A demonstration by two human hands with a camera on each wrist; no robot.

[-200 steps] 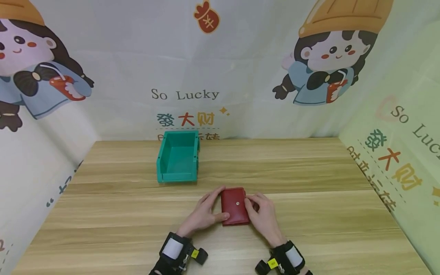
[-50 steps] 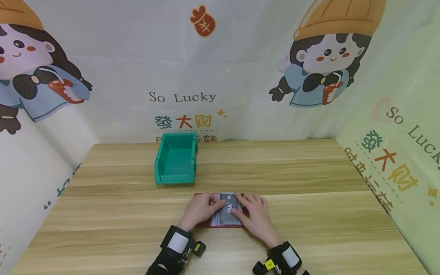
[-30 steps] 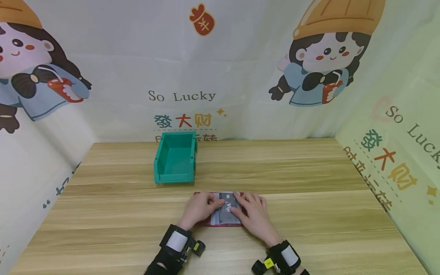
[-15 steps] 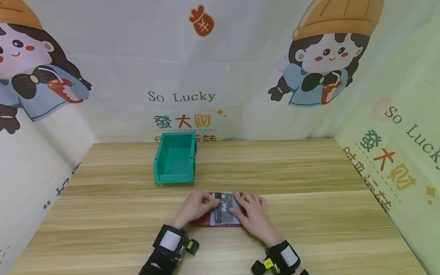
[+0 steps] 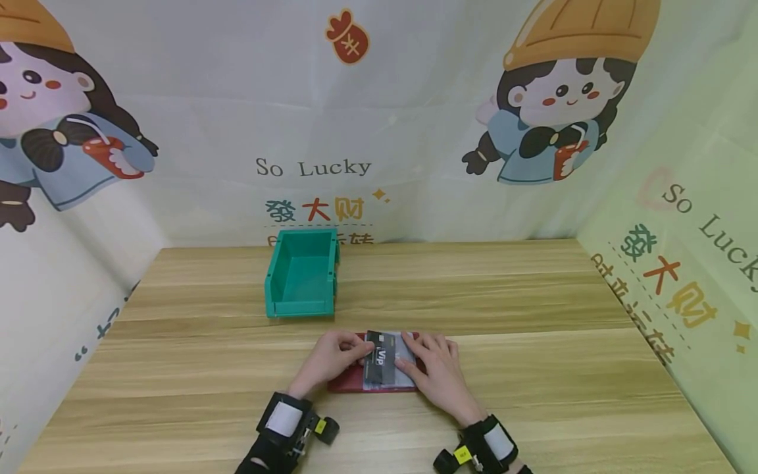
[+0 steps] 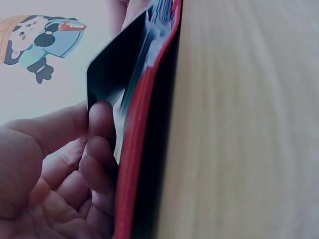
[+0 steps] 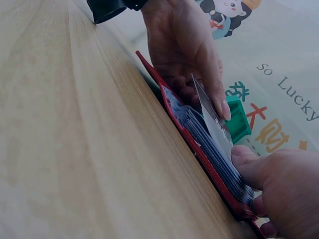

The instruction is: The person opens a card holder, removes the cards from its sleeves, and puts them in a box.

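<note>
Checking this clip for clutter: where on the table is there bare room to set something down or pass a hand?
Bare wood lies right of the green bin to the right wall, left of it to the left wall, and along the near edge. It is crowded only at centre, where the left hand pinches the black card over the red wallet and the right hand presses it.

Left hand (image 5: 334,353) pinching with thumb and curled fingers, wrist angling in from lower left. Right hand (image 5: 435,368) lying flat, fingers straight, pressing down.
</note>
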